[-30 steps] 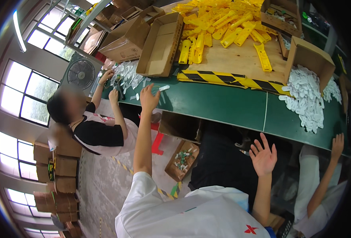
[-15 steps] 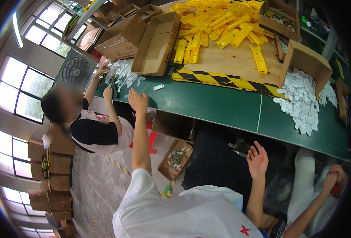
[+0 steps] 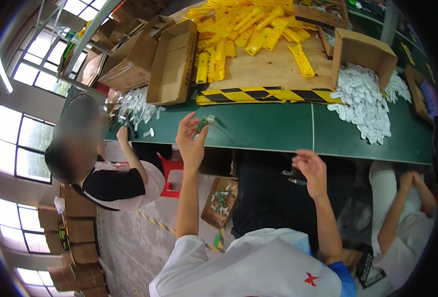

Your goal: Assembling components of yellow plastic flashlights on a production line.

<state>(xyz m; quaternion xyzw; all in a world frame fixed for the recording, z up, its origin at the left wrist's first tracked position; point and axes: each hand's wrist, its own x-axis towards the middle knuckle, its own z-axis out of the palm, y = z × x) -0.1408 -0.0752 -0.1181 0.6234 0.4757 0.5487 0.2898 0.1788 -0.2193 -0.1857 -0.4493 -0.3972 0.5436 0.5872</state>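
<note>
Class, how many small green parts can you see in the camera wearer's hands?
1: the small green part in the left hand, over the green table. None shows in the right hand; more may be hidden.

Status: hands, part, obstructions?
Left hand pinching small green-and-white part at green workbench. Right hand loosely curled, nothing visible in it. Yellow-and-black striped edging beyond, not blocking.

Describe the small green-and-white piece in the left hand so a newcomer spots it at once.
Find the long green table crossing the view. Over its near edge, left of centre, is the left hand, with the small green-and-white piece in its grip. Unlike the white pieces heaped on the table, it shows green and is held.
</note>
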